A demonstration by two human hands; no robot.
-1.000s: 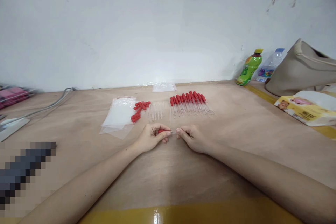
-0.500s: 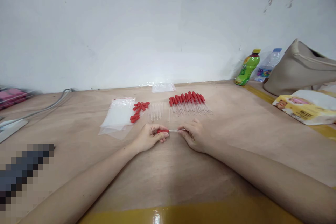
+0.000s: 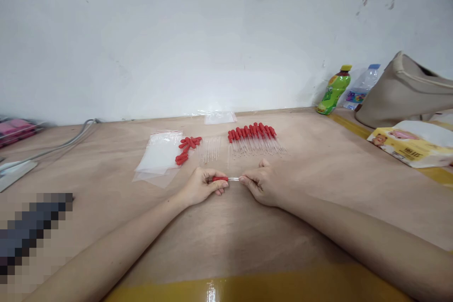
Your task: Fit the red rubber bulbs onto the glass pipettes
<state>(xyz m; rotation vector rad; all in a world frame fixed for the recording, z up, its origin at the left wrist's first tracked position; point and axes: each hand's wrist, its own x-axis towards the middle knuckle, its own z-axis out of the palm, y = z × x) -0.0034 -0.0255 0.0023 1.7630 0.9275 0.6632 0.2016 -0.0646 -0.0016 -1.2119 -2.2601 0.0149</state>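
Note:
Between the fingers of my left hand (image 3: 203, 186) is a red rubber bulb (image 3: 220, 179), pinched lengthwise. A clear thin tube (image 3: 233, 179) runs from the bulb's right end to my right hand (image 3: 260, 182), whose thumb and fingers grip it; the tube's far end is hidden there. Beyond my hands lie a small pile of loose red bulbs (image 3: 190, 143) and a row of bare clear tubes (image 3: 210, 149). To their right, several droppers (image 3: 253, 137) lie side by side, red bulbs away from me and clear tubes toward me.
Clear plastic bags (image 3: 159, 153) lie left of the loose bulbs, and another bag (image 3: 220, 117) is by the wall. At right are a green bottle (image 3: 334, 90), a water bottle (image 3: 361, 88), a beige bag (image 3: 396, 92) and a tissue pack (image 3: 410, 147). A grey cable (image 3: 71, 141) crosses the left.
My right hand's fingers have shifted slightly along the tube toward the bulb, and less of the tube shows between my hands. The left hand keeps its hold.

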